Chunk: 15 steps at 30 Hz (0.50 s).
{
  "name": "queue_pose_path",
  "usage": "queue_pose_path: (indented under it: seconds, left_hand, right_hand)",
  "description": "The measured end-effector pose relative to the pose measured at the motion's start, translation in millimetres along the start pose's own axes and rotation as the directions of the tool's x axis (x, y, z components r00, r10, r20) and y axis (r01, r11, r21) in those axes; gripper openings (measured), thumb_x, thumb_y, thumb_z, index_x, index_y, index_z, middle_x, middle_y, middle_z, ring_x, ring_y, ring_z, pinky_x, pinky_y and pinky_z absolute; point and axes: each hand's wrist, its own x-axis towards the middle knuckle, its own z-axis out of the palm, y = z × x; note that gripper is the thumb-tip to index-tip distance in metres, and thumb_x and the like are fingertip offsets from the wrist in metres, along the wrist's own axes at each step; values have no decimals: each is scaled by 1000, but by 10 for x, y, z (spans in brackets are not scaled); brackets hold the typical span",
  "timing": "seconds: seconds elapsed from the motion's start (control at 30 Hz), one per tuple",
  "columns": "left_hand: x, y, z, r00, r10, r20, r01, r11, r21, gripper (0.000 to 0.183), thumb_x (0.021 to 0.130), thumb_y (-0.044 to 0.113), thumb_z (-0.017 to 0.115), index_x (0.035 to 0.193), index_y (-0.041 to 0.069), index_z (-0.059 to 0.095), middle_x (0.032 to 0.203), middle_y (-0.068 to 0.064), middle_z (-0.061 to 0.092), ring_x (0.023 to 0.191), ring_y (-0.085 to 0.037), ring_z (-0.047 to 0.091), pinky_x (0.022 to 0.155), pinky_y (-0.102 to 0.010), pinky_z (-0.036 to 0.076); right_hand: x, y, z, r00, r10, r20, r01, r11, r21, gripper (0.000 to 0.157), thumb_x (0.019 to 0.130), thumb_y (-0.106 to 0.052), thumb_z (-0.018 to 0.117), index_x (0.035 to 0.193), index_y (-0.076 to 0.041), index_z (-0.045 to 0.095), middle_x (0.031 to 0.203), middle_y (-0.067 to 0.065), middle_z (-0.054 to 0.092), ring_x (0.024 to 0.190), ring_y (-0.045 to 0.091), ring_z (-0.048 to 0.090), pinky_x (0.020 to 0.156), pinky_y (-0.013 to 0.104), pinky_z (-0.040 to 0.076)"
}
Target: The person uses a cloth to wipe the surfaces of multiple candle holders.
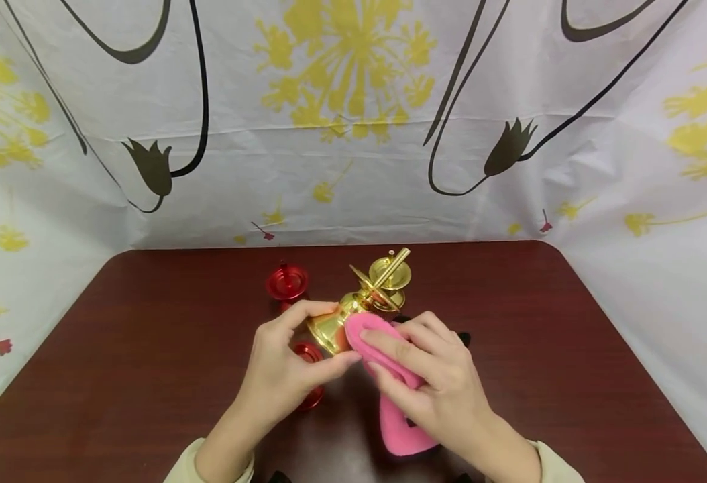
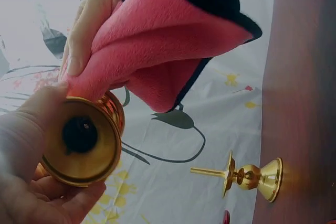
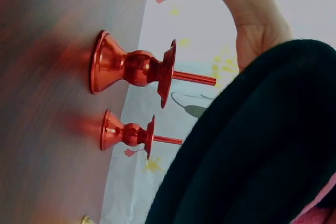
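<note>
A gold candlestick (image 1: 355, 304) is held tilted above the table, its spike pointing up and to the right. My left hand (image 1: 281, 362) grips it by the flared base, thumb and fingers on opposite sides of the rim. In the left wrist view the hollow underside of the base (image 2: 107, 153) faces the camera. My right hand (image 1: 441, 379) pinches a folded pink cloth (image 1: 403, 433) with black edging and presses it against the base's side. The cloth's loose end hangs below the right hand, and its dark side (image 3: 252, 129) fills much of the right wrist view.
A second gold candlestick (image 2: 248, 178) stands upright behind the hands. Two red candlesticks stand on the left, one farther back (image 1: 287, 283) and one nearer (image 1: 310, 397), partly covered by the left hand. The dark red-brown table (image 1: 571, 376) meets a patterned white sheet (image 1: 353, 194).
</note>
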Motion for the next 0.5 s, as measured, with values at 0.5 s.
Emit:
queue_pose_path:
  seconds: [0.5]
  left_hand:
    - [-24,0,-36,994,-98,40,105,955,-276,46,70,-9,83,112,-4,64,106,-22,68,87,-9,68,74,-28,61]
  right_hand:
    - [20,168,-11,985,-168,49,153,963,223,16,92,-19,70,102,-7,75,82,6,68,75,15,53,66,19,41]
